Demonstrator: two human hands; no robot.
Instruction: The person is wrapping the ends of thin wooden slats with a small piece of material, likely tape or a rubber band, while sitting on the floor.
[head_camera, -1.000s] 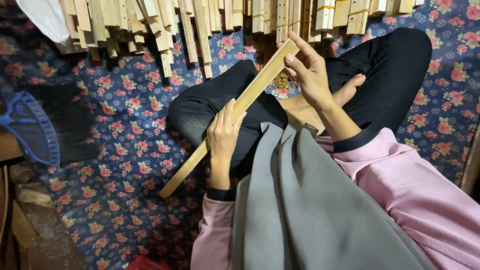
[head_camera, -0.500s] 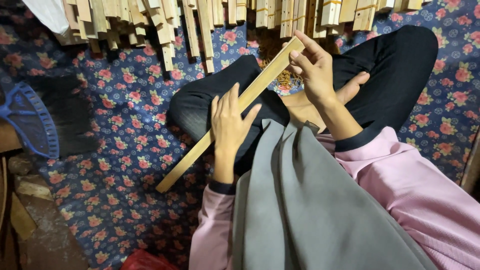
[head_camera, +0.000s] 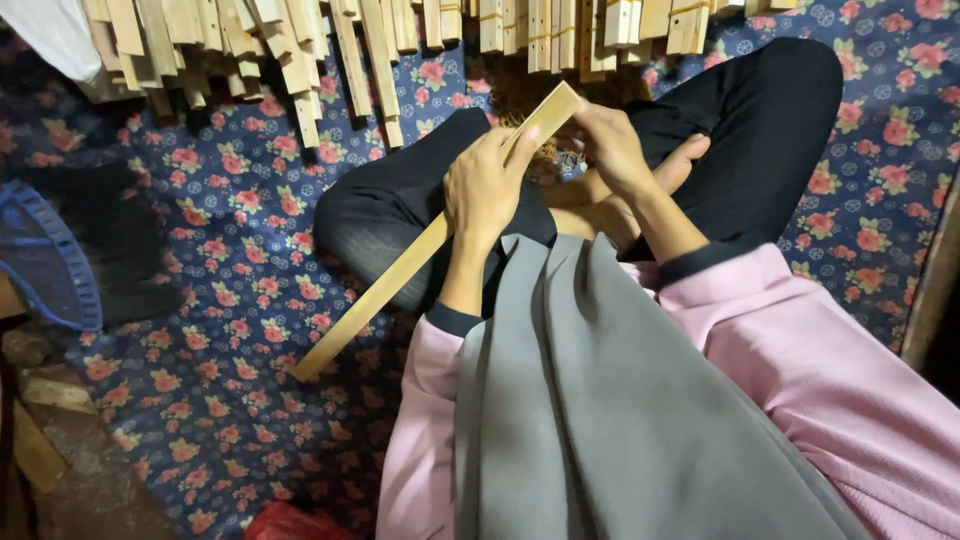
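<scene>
Both hands slid closer together. Left hand (head_camera: 487, 190) grips the wooden slat (head_camera: 400, 275) across the lap; right hand (head_camera: 615, 150) pinches its far end. Keep it steady and flat.

Both arms reach forward from pink sleeves with dark cuffs, elbows bent, forearms angling inward so the hands meet over the crossed legs. The left hand (head_camera: 487, 190) lies palm down, back to the camera, fingers together and pointing up and away, curled lightly over what it holds, thumb hidden beneath. The right hand (head_camera: 618, 150) sits just beyond and to the right, wrist bent, fingers curled inward in a closed grip, the thumb (head_camera: 685, 160) jutting out to the right. The two hands are just beside each other, knuckles nearly touching.
</scene>
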